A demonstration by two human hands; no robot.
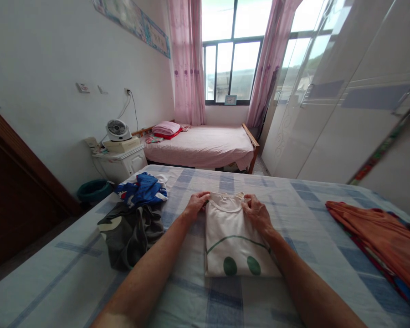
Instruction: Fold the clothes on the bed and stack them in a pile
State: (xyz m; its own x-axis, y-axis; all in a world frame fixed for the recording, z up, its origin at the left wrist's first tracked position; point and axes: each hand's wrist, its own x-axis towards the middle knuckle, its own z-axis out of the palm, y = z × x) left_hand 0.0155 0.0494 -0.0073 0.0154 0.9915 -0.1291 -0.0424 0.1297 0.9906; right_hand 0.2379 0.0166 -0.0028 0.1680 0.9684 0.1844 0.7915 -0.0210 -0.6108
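A white T-shirt (232, 228) with a green curved line and two green ovals lies folded into a rough rectangle on the bed in front of me. Its round collar faces away from me. My left hand (196, 203) pinches the far left corner beside the collar, fingers closed on the cloth. At the far right corner, my right hand (258, 213) grips the shirt's edge, its fingertips partly tucked behind the fabric. Left of my left forearm lie a crumpled dark grey garment (131, 234) and a blue patterned garment (143, 189).
Blue-and-white checked bedding (184, 296) spreads under everything. Folded orange clothes (379, 237) are stacked at the right. Beyond stand a pink-covered bed (208, 143) and a white nightstand (123, 165) with a fan (118, 130). A white wardrobe (321, 118) lines the right side; a bin (94, 190) stands left.
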